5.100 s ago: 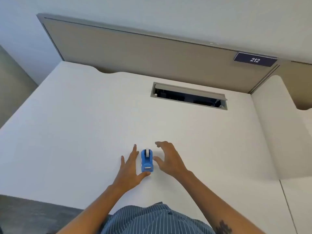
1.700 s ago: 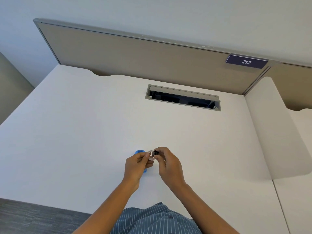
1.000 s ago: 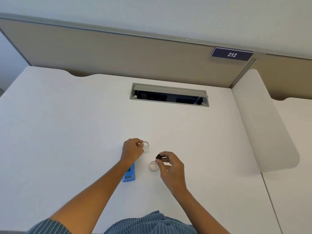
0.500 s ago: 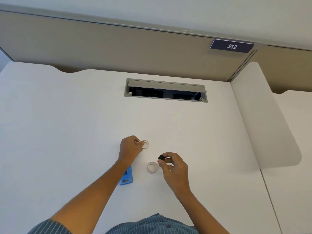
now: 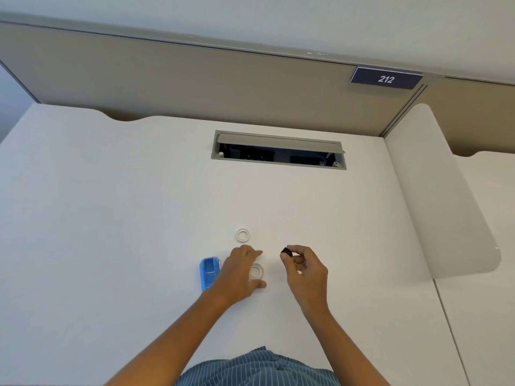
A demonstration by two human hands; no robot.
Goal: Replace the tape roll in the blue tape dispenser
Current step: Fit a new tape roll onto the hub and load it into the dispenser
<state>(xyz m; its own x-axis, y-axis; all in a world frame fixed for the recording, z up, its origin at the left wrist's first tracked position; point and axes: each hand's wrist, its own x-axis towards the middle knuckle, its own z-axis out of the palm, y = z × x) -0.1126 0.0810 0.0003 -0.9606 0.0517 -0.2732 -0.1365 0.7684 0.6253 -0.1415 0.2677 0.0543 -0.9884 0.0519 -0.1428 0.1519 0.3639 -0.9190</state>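
Note:
The blue tape dispenser lies on the white desk, partly behind my left wrist. One whitish tape ring lies flat further back, untouched. A second tape ring lies nearer me, and my left hand reaches over it with thumb and fingers spread around it, holding nothing. To the right, my right hand is raised above the desk and pinches a small black spool core between thumb and fingertips.
A grey cable hatch stands open in the desk's back middle. A beige partition with a "212" sign runs along the back. A white side divider stands at the right.
My left hand let go of the far tape ring and came back over the near ring. The right hand still holds the black core, almost unmoved.

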